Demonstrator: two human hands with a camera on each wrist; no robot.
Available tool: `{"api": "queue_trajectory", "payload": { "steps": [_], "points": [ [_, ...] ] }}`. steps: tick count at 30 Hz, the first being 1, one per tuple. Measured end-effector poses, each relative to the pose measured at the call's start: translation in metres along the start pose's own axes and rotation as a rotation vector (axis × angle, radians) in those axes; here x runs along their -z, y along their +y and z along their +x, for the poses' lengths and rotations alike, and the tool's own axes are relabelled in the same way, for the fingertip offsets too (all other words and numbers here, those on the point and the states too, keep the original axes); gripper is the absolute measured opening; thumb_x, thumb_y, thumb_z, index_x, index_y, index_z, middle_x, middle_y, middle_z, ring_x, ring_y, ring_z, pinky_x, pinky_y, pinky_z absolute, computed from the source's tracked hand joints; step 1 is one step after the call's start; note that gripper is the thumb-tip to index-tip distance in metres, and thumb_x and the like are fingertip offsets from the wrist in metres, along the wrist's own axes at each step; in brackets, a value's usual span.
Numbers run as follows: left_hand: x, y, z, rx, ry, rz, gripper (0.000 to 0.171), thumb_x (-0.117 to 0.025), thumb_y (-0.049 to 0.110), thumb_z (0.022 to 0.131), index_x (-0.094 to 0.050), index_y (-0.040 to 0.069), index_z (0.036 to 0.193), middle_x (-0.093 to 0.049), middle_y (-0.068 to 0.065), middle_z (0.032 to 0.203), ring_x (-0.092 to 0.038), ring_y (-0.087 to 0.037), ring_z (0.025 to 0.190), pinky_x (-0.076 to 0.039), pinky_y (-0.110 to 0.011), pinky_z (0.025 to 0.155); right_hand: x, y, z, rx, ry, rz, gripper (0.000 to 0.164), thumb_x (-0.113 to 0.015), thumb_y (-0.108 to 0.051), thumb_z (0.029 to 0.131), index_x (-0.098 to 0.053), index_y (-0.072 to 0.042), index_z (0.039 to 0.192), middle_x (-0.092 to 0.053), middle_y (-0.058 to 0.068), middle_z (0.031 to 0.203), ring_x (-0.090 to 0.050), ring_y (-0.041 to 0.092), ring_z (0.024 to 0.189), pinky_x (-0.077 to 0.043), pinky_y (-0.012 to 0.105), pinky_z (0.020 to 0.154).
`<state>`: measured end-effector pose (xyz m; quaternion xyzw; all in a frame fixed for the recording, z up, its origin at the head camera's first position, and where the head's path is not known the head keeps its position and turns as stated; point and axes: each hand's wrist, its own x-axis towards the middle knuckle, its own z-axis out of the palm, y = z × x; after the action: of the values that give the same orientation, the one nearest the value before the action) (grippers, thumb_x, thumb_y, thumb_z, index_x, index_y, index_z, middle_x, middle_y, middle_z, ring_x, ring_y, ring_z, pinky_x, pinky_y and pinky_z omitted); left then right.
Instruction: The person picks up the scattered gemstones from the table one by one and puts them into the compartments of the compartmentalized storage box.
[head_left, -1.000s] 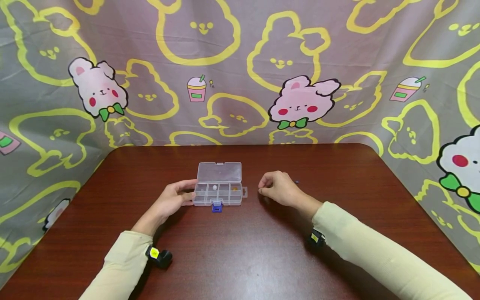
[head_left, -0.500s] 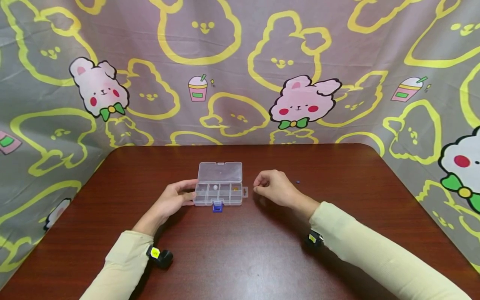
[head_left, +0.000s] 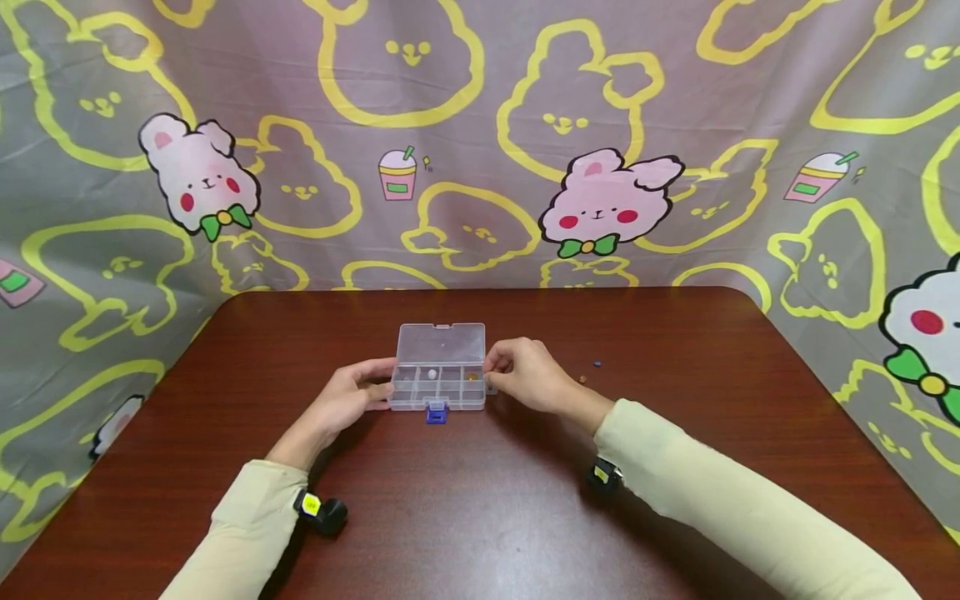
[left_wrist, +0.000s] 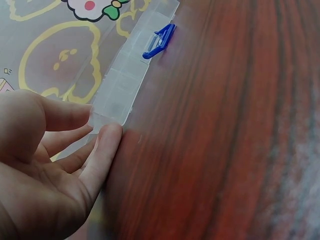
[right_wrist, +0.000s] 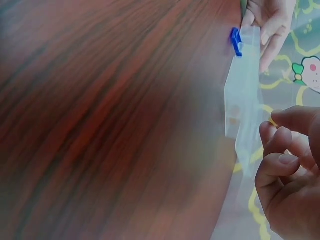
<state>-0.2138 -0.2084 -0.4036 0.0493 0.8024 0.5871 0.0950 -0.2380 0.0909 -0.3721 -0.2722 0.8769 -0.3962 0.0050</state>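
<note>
A clear plastic compartment box (head_left: 437, 388) stands on the table with its lid (head_left: 441, 344) raised and a blue latch (head_left: 437, 414) at the front. Inside sit a white bead (head_left: 432, 374) and something amber (head_left: 472, 377) in back compartments. My left hand (head_left: 341, 406) grips the box's left end between thumb and fingers. At the right end, my right hand (head_left: 531, 376) has thumb and index finger pinched together, close to the back right compartment. A small yellowish bead (right_wrist: 273, 120) seems to show between those fingertips, mostly hidden.
To the right of the box, behind my right wrist, a blue bead (head_left: 597, 363) and an orange bead (head_left: 582, 379) lie on the brown table (head_left: 480, 492). A patterned curtain (head_left: 465, 167) hangs along the table's back and sides.
My right hand has moved left from beside the box to its right end, uncovering the orange bead on the table. The left hand keeps its hold on the box.
</note>
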Motion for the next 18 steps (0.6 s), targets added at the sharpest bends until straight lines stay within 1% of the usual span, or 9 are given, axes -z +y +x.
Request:
{"api": "queue_trajectory", "payload": {
  "steps": [2,11,18],
  "points": [
    [0.0,0.0,0.0,0.0,0.003,0.0,0.047,-0.057,-0.001,0.099,-0.048,-0.004,0.145,-0.052,-0.027,0.14,-0.064,-0.026,0.105,-0.057,-0.036,0.086,-0.003,-0.003,0.003,0.012,-0.006,-0.008,0.003,-0.073,-0.005,0.086,-0.071,-0.002,0.087,-0.066,-0.003,0.074,-0.058,0.009,0.067,-0.049,0.024,0.061],
    [0.0,0.0,0.0,-0.003,0.005,0.007,0.047,-0.057,-0.001,0.099,-0.048,-0.004,0.145,-0.052,-0.026,0.141,-0.064,-0.026,0.105,-0.057,-0.036,0.086,-0.015,-0.015,0.011,0.049,-0.021,-0.029,0.004,-0.072,-0.005,0.086,-0.072,-0.002,0.085,-0.069,-0.003,0.074,-0.06,0.005,0.068,-0.05,0.022,0.064],
    [-0.001,0.0,0.001,-0.01,0.003,0.004,0.047,-0.057,-0.001,0.098,-0.049,-0.005,0.144,-0.052,-0.027,0.14,-0.064,-0.026,0.105,-0.058,-0.037,0.085,-0.024,-0.023,0.017,0.06,-0.04,-0.037,0.005,-0.072,-0.006,0.087,-0.073,-0.002,0.087,-0.069,-0.002,0.076,-0.059,0.005,0.069,-0.049,0.02,0.064]
  ]
}}
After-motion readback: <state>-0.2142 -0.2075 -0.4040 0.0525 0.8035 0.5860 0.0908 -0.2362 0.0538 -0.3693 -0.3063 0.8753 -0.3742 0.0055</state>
